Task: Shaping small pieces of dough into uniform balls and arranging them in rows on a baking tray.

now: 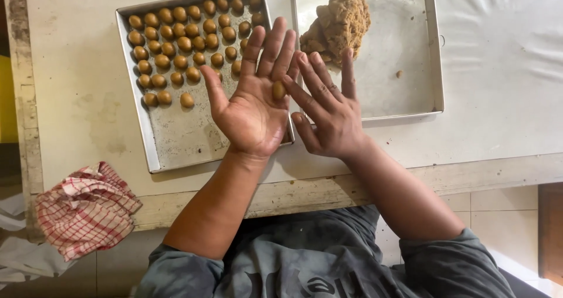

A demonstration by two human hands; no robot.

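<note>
A dough ball (278, 90), small, oval and brown, sits between our two hands just left of the middle of the frame. It rests on the fingers of our left hand (253, 98), which is spread flat with the palm up and the fingers pointing toward the top of the frame. Our right hand (328, 111) is also spread flat, its fingers straight; it lies edge-on beside the left, with its fingertips pressed against the ball. Neither hand curls around the ball; it is only pinched between the flat fingers.

Under the left hand, in the upper left of the frame, lies a metal tray (176, 139) with rows of finished balls (185, 43) filling its upper half; its lower half is bare. In the upper middle and right we see a second tray (404, 69), with a rough lump of brown dough (339, 22) in its top left corner and a crumb or two on the bare metal. Both trays rest on a pale table (82, 98) with a worn wooden edge. At the lower left, a red and white checked cloth (85, 207) hangs crumpled off the table's corner. Our grey shirt (316, 263) fills the bottom of the frame.
</note>
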